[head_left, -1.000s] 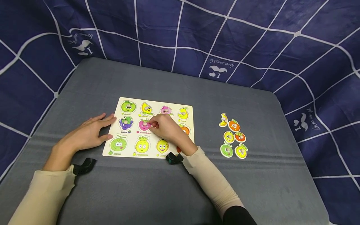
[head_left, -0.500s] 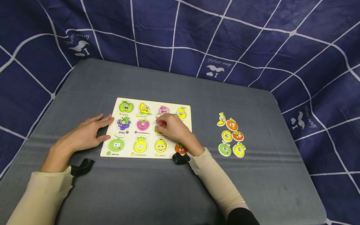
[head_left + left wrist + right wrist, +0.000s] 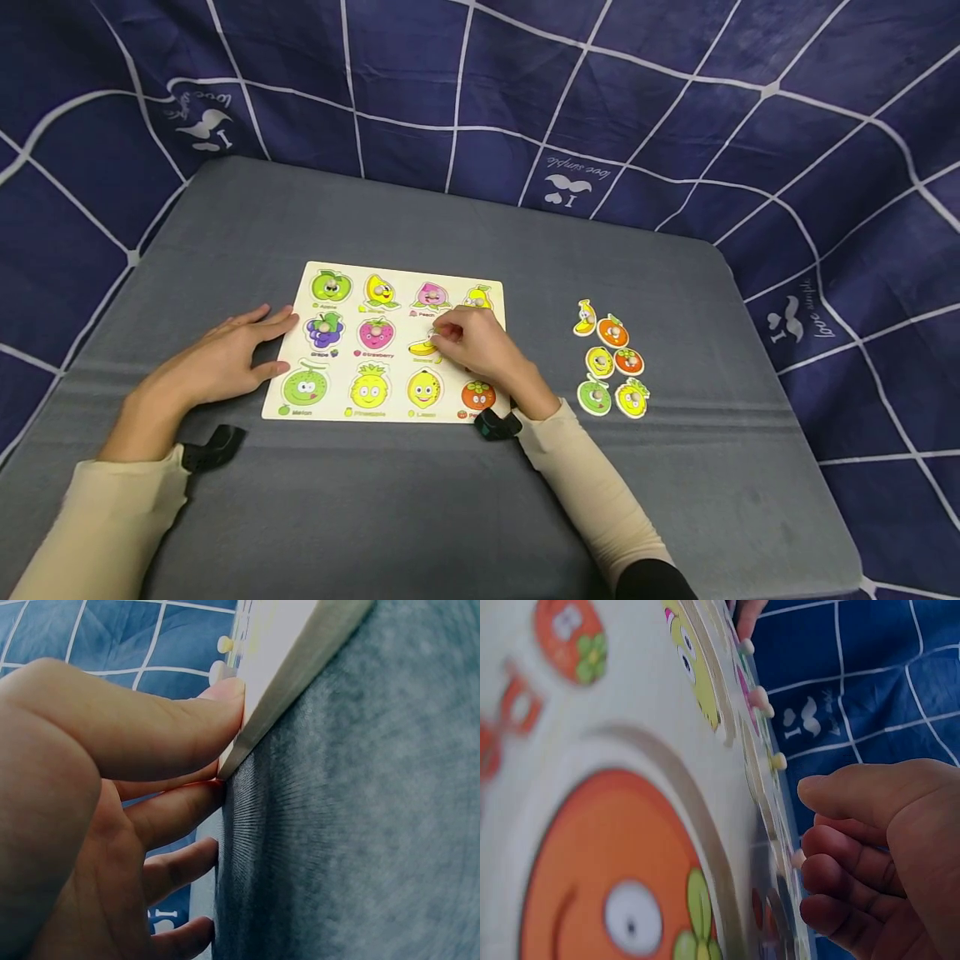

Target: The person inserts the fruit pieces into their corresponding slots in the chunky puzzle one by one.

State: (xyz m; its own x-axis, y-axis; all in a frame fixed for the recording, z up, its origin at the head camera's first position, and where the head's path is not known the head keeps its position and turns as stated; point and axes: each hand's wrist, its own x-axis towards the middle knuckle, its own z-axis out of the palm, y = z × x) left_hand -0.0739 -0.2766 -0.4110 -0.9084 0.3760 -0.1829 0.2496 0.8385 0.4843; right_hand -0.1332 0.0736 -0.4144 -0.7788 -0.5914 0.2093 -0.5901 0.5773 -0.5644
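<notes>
One left hand (image 3: 225,358), fingers straight and relaxed, touches the left edge of the fruit puzzle board (image 3: 401,333), wrapped round nothing. Light, even pressure there would probably serve best, since the board could slide on the cloth-covered counter (image 3: 337,500). The right hand (image 3: 480,342), over the board's right half, has loosely curled fingers with nothing visible between them and the thumb. It would do well to avoid the pear piece (image 3: 477,297), which a knuckle could nudge, and to take pieces by their small knobs (image 3: 778,761), level with the board.

The board lies flat, its left edge against the left hand and its right half under the right hand. A printed banana (image 3: 422,347) on it sits just beside the right fingertips, partly covered; whether they touch the board is hard to tell. Off the board's right side, apart from both hands, six loose fruit pieces (image 3: 628,362) lie on the counter.
</notes>
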